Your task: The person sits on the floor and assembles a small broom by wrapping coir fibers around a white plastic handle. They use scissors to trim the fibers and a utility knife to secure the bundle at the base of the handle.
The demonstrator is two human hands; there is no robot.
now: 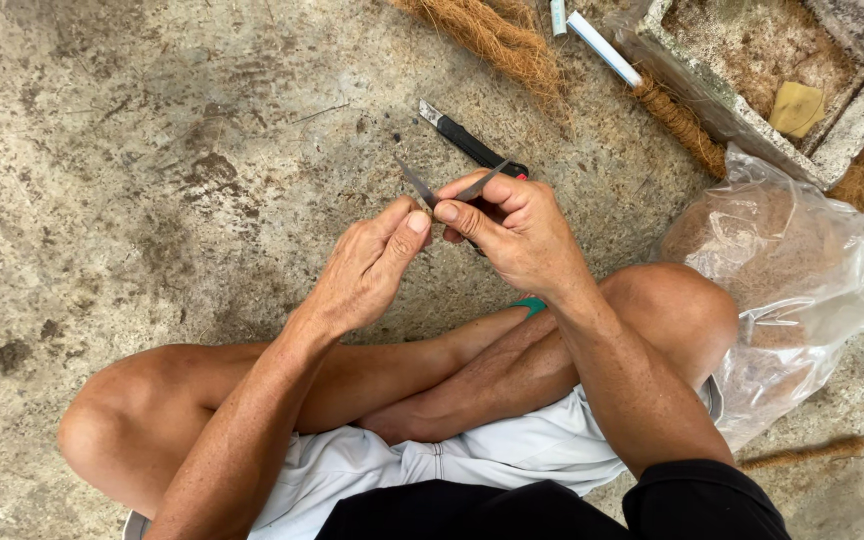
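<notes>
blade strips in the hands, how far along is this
Done: the black utility knife lies set aside on the concrete. In hand: left hand and right hand pinch two thin blade strips together. Left: coir rope and the plastic bag lie untouched.

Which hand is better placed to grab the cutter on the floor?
Right, probably. The right hand sits just beside the cutter; the left hand is farther away. Both pinch thin blades.

Utility knife (472, 148) on floor beyond hands; plastic bag (792, 270) right.
</notes>
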